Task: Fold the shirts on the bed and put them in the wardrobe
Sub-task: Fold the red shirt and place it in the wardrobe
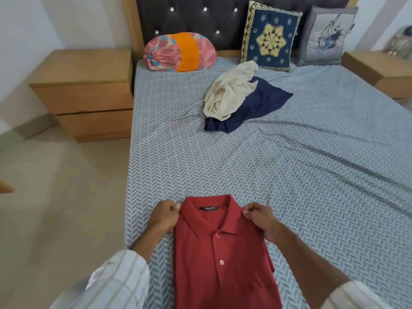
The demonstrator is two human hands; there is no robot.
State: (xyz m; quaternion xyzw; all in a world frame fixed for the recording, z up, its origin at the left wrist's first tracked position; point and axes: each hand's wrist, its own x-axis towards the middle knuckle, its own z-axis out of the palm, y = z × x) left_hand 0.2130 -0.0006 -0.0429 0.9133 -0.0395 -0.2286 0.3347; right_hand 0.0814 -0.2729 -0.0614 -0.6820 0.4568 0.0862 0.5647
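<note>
A red polo shirt (219,257) lies face up at the near edge of the bed (312,175), its sides folded in to a narrow strip. My left hand (163,216) pinches its left shoulder beside the collar. My right hand (259,216) pinches the right shoulder. Farther up the bed a crumpled cream shirt (227,91) lies on top of a crumpled navy shirt (256,105). No wardrobe is in view.
A pink and orange bolster (179,52), a blue patterned cushion (270,37) and a grey cushion (327,35) lean on the dark headboard. Wooden nightstands stand at the left (87,92) and right (379,70) of the bed. Beige floor lies to the left.
</note>
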